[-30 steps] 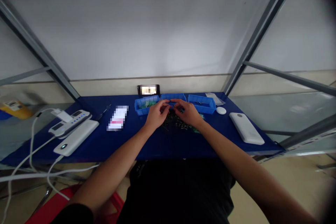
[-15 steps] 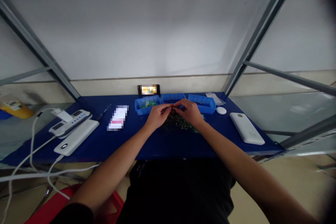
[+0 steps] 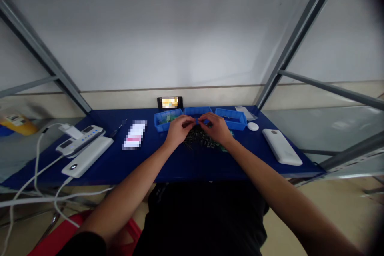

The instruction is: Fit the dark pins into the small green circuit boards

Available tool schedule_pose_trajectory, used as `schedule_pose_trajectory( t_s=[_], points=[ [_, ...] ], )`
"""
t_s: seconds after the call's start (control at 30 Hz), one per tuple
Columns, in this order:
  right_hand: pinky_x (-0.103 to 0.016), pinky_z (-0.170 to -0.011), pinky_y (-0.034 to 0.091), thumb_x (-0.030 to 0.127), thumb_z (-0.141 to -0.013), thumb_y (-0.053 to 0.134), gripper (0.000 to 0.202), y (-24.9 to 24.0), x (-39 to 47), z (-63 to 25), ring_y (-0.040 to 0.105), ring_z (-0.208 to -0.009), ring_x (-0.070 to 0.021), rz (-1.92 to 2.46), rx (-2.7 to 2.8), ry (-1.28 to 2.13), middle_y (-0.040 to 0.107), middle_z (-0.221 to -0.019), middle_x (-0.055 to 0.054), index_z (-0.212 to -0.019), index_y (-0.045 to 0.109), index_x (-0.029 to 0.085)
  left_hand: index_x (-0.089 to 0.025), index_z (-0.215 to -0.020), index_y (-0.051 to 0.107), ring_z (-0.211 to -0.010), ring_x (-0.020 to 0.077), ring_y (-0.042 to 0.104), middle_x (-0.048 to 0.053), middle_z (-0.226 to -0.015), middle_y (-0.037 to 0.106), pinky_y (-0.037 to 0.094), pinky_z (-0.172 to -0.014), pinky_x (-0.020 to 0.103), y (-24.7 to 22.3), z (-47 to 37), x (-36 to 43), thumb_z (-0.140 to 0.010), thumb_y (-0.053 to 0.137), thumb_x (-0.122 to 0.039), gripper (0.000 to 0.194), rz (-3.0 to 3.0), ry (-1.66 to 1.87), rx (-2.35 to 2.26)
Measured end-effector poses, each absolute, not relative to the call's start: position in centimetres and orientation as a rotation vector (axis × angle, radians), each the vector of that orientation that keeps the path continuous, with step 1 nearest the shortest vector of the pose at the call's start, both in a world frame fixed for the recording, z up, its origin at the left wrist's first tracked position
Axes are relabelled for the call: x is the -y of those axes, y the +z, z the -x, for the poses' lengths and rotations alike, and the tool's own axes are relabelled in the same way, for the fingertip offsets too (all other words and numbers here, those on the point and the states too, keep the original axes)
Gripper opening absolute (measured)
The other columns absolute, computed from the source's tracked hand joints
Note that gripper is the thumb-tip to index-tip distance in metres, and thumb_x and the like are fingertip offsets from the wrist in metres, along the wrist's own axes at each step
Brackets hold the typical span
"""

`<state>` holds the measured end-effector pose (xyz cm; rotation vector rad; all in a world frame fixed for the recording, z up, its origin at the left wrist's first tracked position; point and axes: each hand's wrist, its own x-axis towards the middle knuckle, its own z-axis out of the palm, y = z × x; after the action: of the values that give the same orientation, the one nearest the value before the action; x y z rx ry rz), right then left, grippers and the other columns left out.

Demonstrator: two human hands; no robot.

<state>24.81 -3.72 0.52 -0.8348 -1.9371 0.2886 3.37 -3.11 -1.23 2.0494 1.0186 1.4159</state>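
My left hand (image 3: 179, 128) and my right hand (image 3: 214, 126) are raised over a pile of small dark and shiny parts (image 3: 207, 141). Both have thumb and fingers pinched together, with a narrow gap between the two sets of fingertips. Whatever sits in either pinch is too small or hidden to make out. Just behind the hands stand three blue bins: the left bin (image 3: 160, 127) holds green and clear bits, the middle bin (image 3: 198, 109) is partly covered by my hands, and the right bin (image 3: 240, 125) has a few small pieces inside.
On the blue table (image 3: 186, 170) lie a bright-screened phone (image 3: 135, 135), a thin dark tool (image 3: 117, 129), white power banks (image 3: 88, 158), (image 3: 282, 147) and a round white object (image 3: 253, 126). Another phone (image 3: 170, 103) leans at the back. White cables (image 3: 37, 160) hang at the left; metal posts flank the table.
My fingertips have drawn slightly apart, leaving a small gap where they nearly met before. The left hand has shifted a little to the left and up.
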Motion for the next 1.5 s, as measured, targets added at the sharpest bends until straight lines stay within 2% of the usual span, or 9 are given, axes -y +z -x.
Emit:
schedule_pose_trajectory(
  t_s=[0.1,0.37,0.57,0.83,1.07,1.2,1.33,1.4,1.5],
  points=[
    [-0.032,-0.07,0.059,0.022,-0.096,0.066,0.014,0.5,3.7,-24.9,0.071,-0.087,-0.0196,0.866,1.906,0.264,0.073,-0.104,-0.006,-0.106,0.074,0.025,-0.023,-0.103,0.077,-0.088,0.0218,0.078,0.005,-0.099,0.08,0.065,-0.085,0.041,-1.6,-3.4,3.0,-0.093,0.076,-0.023,0.01,-1.992,1.374,-1.063],
    [-0.036,-0.081,0.059,0.018,-0.093,0.068,0.011,0.1,3.4,-24.8,0.07,-0.087,-0.0208,0.869,2.013,0.236,0.075,-0.097,-0.004,-0.1,0.074,0.024,-0.024,-0.122,0.068,-0.1,0.0225,0.079,0.007,-0.108,0.081,0.062,-0.097,0.045,-1.2,-3.5,3.4,-0.094,0.075,-0.023,0.028,-1.969,1.359,-1.025],
    [-0.037,-0.086,0.057,0.017,-0.093,0.068,0.011,0.0,3.4,-24.8,0.07,-0.091,-0.021,0.855,2.044,0.225,0.076,-0.098,-0.004,-0.097,0.074,0.024,-0.025,-0.124,0.067,-0.103,0.0224,0.078,0.005,-0.11,0.082,0.061,-0.099,0.045,-0.8,-3.4,3.6,-0.094,0.073,-0.018,0.031,-2.039,1.347,-1.041],
    [-0.033,-0.08,0.053,0.014,-0.088,0.07,0.009,0.0,3.3,-24.7,0.069,-0.084,-0.0191,0.924,2.06,0.288,0.074,-0.09,-0.001,-0.09,0.069,0.023,-0.027,-0.13,0.067,-0.107,0.0221,0.078,0.005,-0.121,0.079,0.062,-0.102,0.045,-0.7,-3.5,3.9,-0.093,0.067,-0.007,0.042,-2.178,1.305,-0.986],
    [-0.031,-0.081,0.055,0.01,-0.09,0.061,0.046,0.1,3.3,-24.8,0.068,-0.083,-0.0177,0.905,2.084,0.311,0.074,-0.092,0.0,-0.133,0.066,0.025,-0.028,-0.143,0.054,-0.107,0.0207,0.077,0.011,-0.143,0.066,0.064,-0.098,0.04,-0.6,-3.9,4.0,-0.1,0.064,-0.02,0.045,-1.996,1.42,-0.91],
    [-0.034,-0.082,0.057,0.011,-0.093,0.058,0.044,0.0,3.2,-25.0,0.069,-0.085,-0.0187,0.885,2.09,0.26,0.076,-0.098,-0.003,-0.13,0.072,0.028,-0.024,-0.13,0.064,-0.091,0.0196,0.076,0.008,-0.117,0.075,0.064,-0.082,0.035,-0.4,-3.6,4.1,-0.104,0.062,-0.031,0.027,-2.072,1.426,-1.09],
    [-0.036,-0.084,0.059,0.017,-0.092,0.063,0.032,0.1,3.3,-25.0,0.075,-0.09,-0.021,0.963,1.974,0.276,0.079,-0.099,-0.003,-0.121,0.075,0.027,-0.023,-0.126,0.067,-0.072,0.0191,0.074,0.003,-0.084,0.076,0.061,-0.07,0.032,-0.2,-3.6,4.4,-0.106,0.057,-0.038,0.028,-2.018,1.299,-1.105],
    [-0.036,-0.084,0.06,0.022,-0.093,0.067,0.024,0.2,3.5,-25.0,0.077,-0.089,-0.0219,1.007,1.908,0.289,0.081,-0.097,-0.002,-0.115,0.075,0.026,-0.023,-0.129,0.066,-0.07,0.0194,0.074,0.003,-0.084,0.078,0.061,-0.069,0.032,-0.2,-3.7,4.5,-0.107,0.055,-0.039,0.03,-1.998,1.238,-1.057],
    [-0.035,-0.081,0.061,0.027,-0.093,0.069,0.012,0.5,3.7,-25.0,0.078,-0.086,-0.0216,1.004,1.88,0.295,0.081,-0.095,-0.002,-0.104,0.075,0.027,-0.024,-0.136,0.065,-0.084,0.0211,0.078,0.004,-0.1,0.081,0.063,-0.083,0.036,-0.4,-3.9,4.4,-0.109,0.049,-0.036,0.033,-2.033,1.198,-0.997]
  ],
)
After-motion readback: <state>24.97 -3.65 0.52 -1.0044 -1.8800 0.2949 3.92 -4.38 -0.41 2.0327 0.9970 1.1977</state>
